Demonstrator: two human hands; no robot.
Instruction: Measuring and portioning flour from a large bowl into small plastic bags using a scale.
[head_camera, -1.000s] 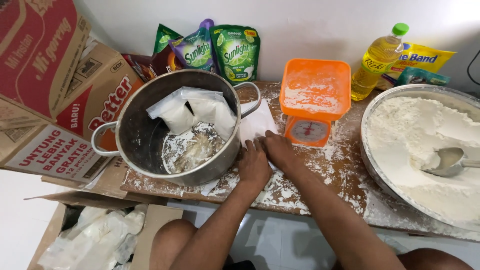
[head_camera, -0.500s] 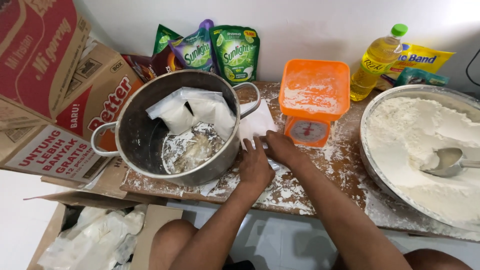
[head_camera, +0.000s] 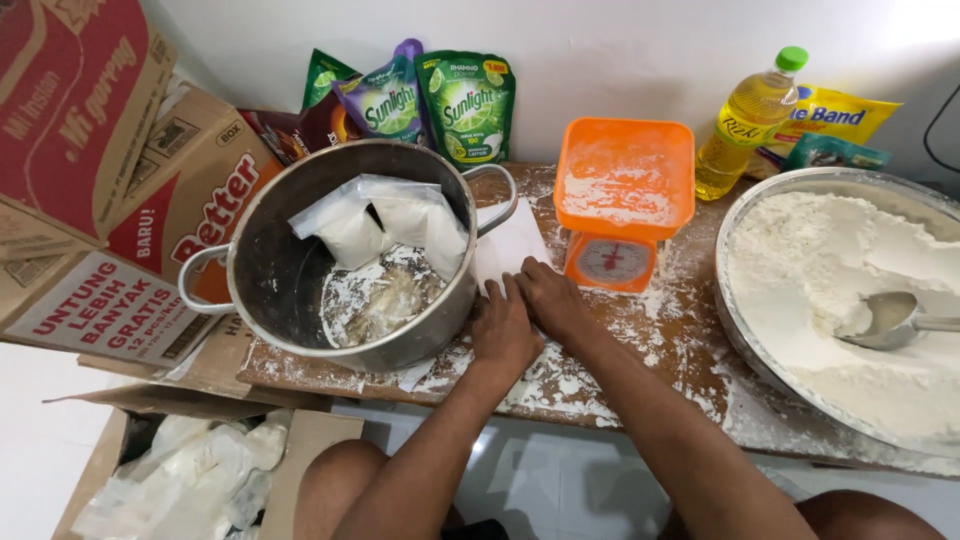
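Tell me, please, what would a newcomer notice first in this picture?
Probably the big steel pot at centre left, holding filled plastic bags. Both hands, left hand and right hand, press on the floury board beside it. An orange scale stands behind them.

Both hands rest side by side on a flat white plastic bag (head_camera: 512, 250) lying on the floury wooden desk (head_camera: 640, 340) — the left hand (head_camera: 503, 325) touching the right hand (head_camera: 552, 303). Just left stands a steel pot (head_camera: 345, 250) holding filled bags; just behind, an orange scale (head_camera: 622, 205).
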